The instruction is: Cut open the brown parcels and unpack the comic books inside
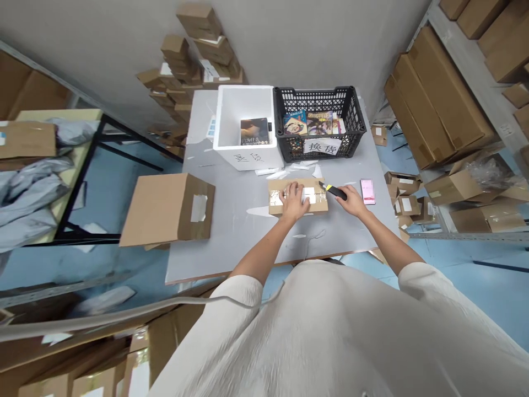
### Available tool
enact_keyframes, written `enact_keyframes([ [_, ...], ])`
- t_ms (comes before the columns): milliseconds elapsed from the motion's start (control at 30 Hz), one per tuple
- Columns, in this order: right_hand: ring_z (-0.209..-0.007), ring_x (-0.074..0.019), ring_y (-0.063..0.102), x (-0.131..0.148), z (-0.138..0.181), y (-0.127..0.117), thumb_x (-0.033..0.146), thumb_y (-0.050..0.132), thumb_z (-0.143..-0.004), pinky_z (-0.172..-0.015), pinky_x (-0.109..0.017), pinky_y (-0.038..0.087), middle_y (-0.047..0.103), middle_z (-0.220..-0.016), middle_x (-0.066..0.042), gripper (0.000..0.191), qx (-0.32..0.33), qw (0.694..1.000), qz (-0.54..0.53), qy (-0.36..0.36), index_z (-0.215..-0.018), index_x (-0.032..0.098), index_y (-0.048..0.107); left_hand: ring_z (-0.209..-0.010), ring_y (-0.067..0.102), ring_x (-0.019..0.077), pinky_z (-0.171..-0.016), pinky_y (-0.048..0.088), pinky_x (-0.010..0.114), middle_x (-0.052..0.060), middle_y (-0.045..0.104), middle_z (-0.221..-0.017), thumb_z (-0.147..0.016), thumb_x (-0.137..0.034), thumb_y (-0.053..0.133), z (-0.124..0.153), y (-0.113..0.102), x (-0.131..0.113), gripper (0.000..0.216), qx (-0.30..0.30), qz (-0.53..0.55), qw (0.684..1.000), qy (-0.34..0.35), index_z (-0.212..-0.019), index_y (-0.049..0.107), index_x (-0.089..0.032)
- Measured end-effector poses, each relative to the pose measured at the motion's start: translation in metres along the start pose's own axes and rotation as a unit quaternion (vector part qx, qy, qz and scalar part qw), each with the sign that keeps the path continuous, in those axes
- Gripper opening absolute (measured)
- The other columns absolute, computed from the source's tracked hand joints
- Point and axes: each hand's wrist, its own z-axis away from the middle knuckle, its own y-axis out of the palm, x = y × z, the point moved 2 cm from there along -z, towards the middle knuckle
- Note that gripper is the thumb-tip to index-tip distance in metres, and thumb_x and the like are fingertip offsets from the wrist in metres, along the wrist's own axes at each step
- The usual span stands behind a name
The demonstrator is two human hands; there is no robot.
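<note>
A small taped cardboard box [318, 207] with a white label lies on the table in front of me. My left hand [294, 203] rests on its top, fingers spread over the label and tape. In my right hand [352, 200] is a black and yellow utility knife [336, 192]. Its tip points left and meets the tape near the box's right end; whether the blade is in the tape I cannot tell.
Behind the box stand a white foam bin [243, 156] and a black plastic crate [297, 140], both holding books. A phone [367, 192] lies at right, paper scraps [281, 172] near the bins. A larger carton [165, 207] sits at the table's left edge. Shelves with boxes flank the table.
</note>
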Motion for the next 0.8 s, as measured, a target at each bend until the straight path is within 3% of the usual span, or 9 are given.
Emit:
enact_keyframes([
  [267, -0.146, -0.0421, 0.061, 0.042, -0.066, 0.025, 0.045, 0.063, -0.105, -0.124, -0.058, 0.049, 0.070, -0.157, -0.019, 0.057, 0.036, 0.996, 0.009, -0.079, -0.157, 0.020, 0.071, -0.172, 0.035, 0.0407, -0.138, 0.025, 0.061, 0.020, 0.043, -0.184, -0.103, -0.054, 0.069, 0.039, -0.023, 0.038, 0.067, 0.019, -0.010, 1.000, 0.007, -0.163, 0.061, -0.026],
  [467, -0.154, -0.0423, 0.058, 0.061, -0.102, 0.042, 0.043, 0.065, -0.101, -0.131, -0.059, 0.043, 0.067, -0.165, -0.019, 0.055, 0.074, 0.994, 0.022, -0.071, -0.149, 0.019, 0.075, -0.158, 0.048, 0.0409, -0.128, 0.036, 0.058, 0.018, 0.055, -0.170, -0.106, -0.045, 0.067, 0.053, -0.027, 0.055, 0.055, 0.040, -0.010, 0.999, 0.017, -0.159, 0.064, -0.030],
  [600, -0.145, -0.0431, 0.063, 0.062, -0.102, 0.043, 0.044, 0.067, -0.097, -0.125, -0.062, 0.045, 0.075, -0.154, -0.017, 0.052, 0.065, 0.997, 0.008, -0.043, -0.143, 0.022, 0.077, -0.142, 0.059, 0.0401, -0.118, 0.043, 0.053, 0.019, 0.067, -0.148, -0.109, -0.042, 0.063, 0.054, -0.026, 0.059, 0.043, 0.043, -0.022, 0.999, -0.016, -0.149, 0.069, -0.028],
  [800, -0.135, -0.0447, 0.066, 0.054, -0.077, 0.031, 0.047, 0.065, -0.098, -0.117, -0.063, 0.047, 0.079, -0.144, -0.021, 0.051, 0.049, 0.998, 0.026, -0.001, -0.138, 0.018, 0.078, -0.125, 0.073, 0.0353, -0.115, 0.045, 0.051, 0.016, 0.080, -0.130, -0.114, -0.034, 0.051, 0.050, -0.021, 0.058, 0.030, 0.055, -0.012, 0.998, 0.018, -0.128, 0.076, -0.024],
])
